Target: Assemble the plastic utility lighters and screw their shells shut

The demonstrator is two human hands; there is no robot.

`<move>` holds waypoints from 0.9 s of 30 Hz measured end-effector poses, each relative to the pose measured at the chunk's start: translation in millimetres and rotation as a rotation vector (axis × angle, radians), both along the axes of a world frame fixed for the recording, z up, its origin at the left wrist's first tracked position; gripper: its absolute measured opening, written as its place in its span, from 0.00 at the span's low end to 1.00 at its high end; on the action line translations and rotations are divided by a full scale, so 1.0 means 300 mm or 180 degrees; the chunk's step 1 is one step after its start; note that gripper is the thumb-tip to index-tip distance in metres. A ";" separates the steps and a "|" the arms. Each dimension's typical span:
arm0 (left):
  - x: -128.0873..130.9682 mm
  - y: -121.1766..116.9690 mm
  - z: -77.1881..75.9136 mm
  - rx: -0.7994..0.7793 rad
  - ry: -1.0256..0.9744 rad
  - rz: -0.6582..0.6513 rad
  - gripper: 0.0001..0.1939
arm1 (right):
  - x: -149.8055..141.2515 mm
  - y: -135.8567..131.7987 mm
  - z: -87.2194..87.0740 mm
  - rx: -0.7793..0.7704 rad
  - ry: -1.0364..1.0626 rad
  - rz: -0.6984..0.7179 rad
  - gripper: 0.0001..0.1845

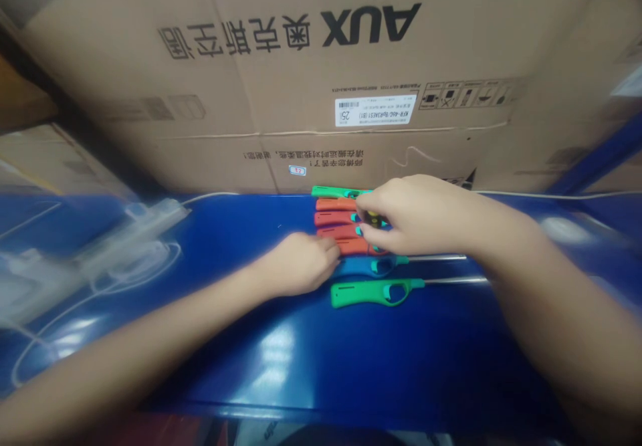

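Note:
Several long-necked gas lighters lie side by side in a row on a blue shelf. At the near end are a green lighter point(358, 293) and a blue lighter point(357, 267); red-orange lighters point(337, 218) fill the middle, and another green lighter point(328, 192) lies farthest back. My left hand point(303, 262) has its fingers curled at the handle end of a near orange-red lighter point(354, 247). Over the trigger parts, my right hand point(408, 212) is closed around the middle lighters, hiding their necks. A small black-and-yellow patch shows between its fingers.
A big upside-down cardboard box point(281, 112) stands along the back of the blue shelf point(301, 359). A blurred white power strip point(135, 239) and its cable lie at left. A blue upright post point(596, 155) is at right. A white round thing point(559, 230) sits behind my right forearm.

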State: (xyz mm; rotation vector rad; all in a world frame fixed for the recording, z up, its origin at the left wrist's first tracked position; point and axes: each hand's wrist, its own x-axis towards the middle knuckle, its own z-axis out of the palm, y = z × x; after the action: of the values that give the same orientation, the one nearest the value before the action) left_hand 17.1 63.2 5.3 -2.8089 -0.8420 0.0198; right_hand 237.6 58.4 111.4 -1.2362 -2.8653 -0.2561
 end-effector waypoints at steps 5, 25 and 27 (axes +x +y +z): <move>-0.018 0.011 0.028 -0.0094 -0.0272 0.0309 0.17 | 0.006 0.005 0.005 -0.0004 0.0101 0.0091 0.12; -0.336 0.246 -0.066 -0.0631 -0.0965 0.2091 0.16 | -0.045 0.024 -0.042 0.0260 0.0412 0.0031 0.14; -0.337 0.246 -0.068 -0.0667 -0.0950 0.2034 0.15 | -0.049 0.027 -0.048 0.0236 0.0417 0.0048 0.14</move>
State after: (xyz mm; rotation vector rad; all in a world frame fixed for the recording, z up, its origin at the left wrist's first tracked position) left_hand -84.1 137.0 -15.1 -2.6230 -1.8702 -0.2290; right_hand 223.0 66.5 96.9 -1.1722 -2.7273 -0.2677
